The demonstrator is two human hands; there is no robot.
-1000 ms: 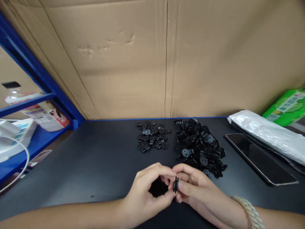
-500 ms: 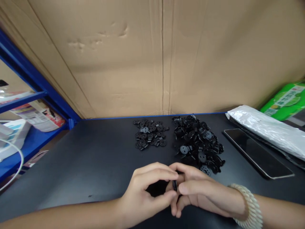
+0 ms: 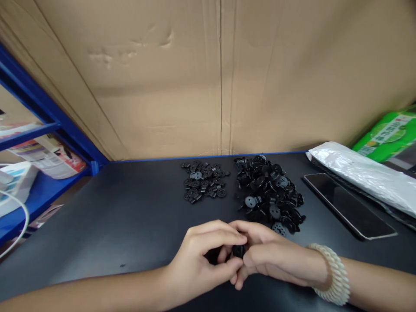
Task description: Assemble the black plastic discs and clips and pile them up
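Observation:
My left hand and my right hand meet low in the middle of the black table. Both pinch one small black plastic part between their fingertips, and the fingers hide most of it. Just beyond my right hand lies a large heap of black plastic parts. A smaller, flatter group of black round parts lies to its left. A cream coil band sits on my right wrist.
A dark phone lies flat at the right, beside a silvery plastic bag and a green packet. Cardboard walls off the back. Blue shelving with boxes and a white cable stands at the left.
My hands have closed tighter around the small black part, and my right hand has rolled over so its back faces up. The view has shifted slightly.

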